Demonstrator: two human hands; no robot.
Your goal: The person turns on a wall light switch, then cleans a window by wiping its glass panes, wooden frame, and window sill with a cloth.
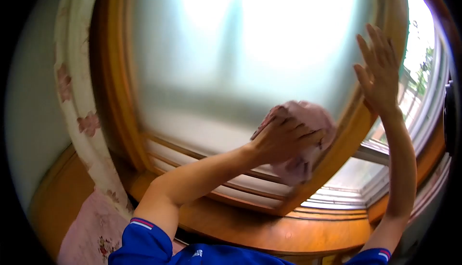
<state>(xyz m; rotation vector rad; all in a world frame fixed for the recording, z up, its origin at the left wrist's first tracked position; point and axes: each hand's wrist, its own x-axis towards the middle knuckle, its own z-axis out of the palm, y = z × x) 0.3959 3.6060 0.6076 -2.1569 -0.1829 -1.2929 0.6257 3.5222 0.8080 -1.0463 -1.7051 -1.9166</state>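
Observation:
My left hand [284, 137] is closed on a dusty-pink cloth [315, 118], near the lower right corner of a frosted glass pane [192, 67]. The cloth is bunched under my fingers, and one end hangs down over the wooden slats [236, 190] below the glass. My right hand [380, 72] is raised at the right side of the window's wooden frame [327, 166]. Its fingers are stretched out and hold nothing; the palm appears to lie against the frame.
A pale curtain [79, 96] with pink flowers hangs at the left. Below the window runs a wooden sill [288, 233]. To the right is an open window gap with a metal track [337, 197], greenery outside. Pink flowered fabric [91, 231] lies at lower left.

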